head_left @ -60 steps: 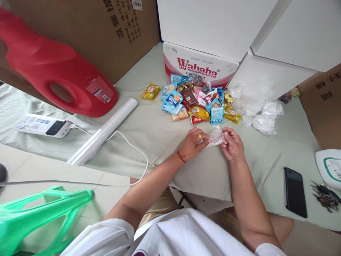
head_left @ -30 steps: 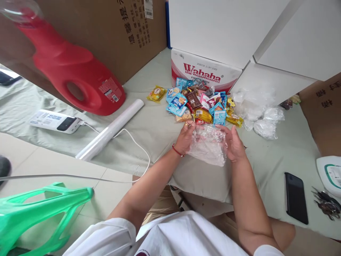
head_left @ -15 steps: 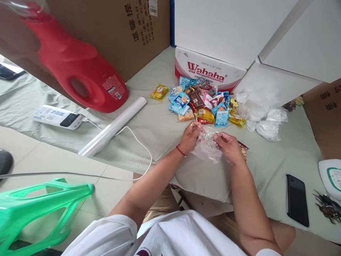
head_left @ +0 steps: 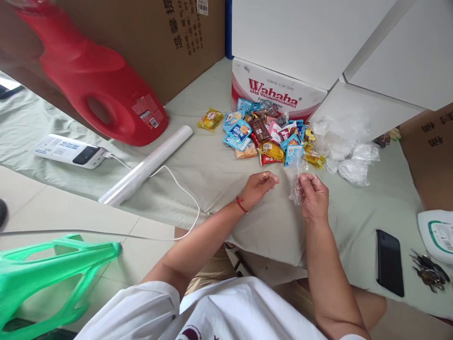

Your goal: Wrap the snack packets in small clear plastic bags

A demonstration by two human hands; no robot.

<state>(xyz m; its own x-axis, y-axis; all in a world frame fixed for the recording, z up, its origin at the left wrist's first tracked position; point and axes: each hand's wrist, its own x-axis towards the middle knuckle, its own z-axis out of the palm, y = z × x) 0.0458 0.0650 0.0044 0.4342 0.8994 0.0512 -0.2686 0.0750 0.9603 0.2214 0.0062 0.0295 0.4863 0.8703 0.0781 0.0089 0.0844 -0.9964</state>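
My right hand (head_left: 314,196) pinches a crumpled clear plastic bag (head_left: 294,184), which hangs to the left of the fingers. Its top edge overlaps a blue snack packet (head_left: 293,155) in my view. To the left, apart from the bag, my left hand (head_left: 260,188) has its fingers drawn together with nothing visible in them; a red cord circles that wrist. Just beyond both hands lies a pile of wrapped snacks (head_left: 261,130) in blue, brown, yellow, red and pink. Several crumpled clear plastic bags (head_left: 354,172) are heaped right of the pile.
A white and red Wahaha carton (head_left: 279,89) stands behind the snacks. Leftward are a single yellow packet (head_left: 210,119), a roll of clear film (head_left: 146,165), a red jug (head_left: 106,89) and a power bank (head_left: 71,151) with a white cable. A black phone (head_left: 390,262) and keys (head_left: 430,271) lie right.
My left hand has let go of the plastic bag and is apart from it. My right hand has moved slightly right with the bag, which now hangs narrower.
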